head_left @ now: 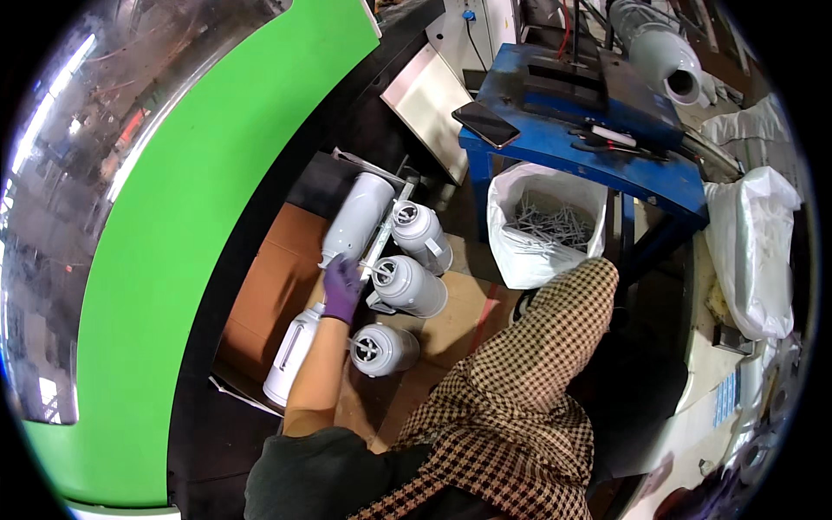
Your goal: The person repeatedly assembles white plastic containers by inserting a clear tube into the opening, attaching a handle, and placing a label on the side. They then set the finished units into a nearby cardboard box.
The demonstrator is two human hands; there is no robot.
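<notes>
My left hand (343, 290), in a purple glove, reaches in from the lower edge with its fingers bunched. It is at the lower end of a grey plastic cylinder (360, 212) lying on its side; what the fingers grip is hidden. Just right of the hand, a grey jug-like plastic body (412, 286) with a handle has thin rods at its mouth. Similar bodies sit beyond it (422, 234) and nearer me (386, 349). Under my wrist lies a paler body with a long handle (296, 351). My right hand is not in view.
Brown cardboard (459, 316) lies beneath the bodies. A white sack (503, 251) of grey plastic rods (552, 227) stands by my knee, below a blue metal table (598, 173) bearing a phone (485, 125) and pliers (602, 146). A green machine panel (182, 217) curves along the left.
</notes>
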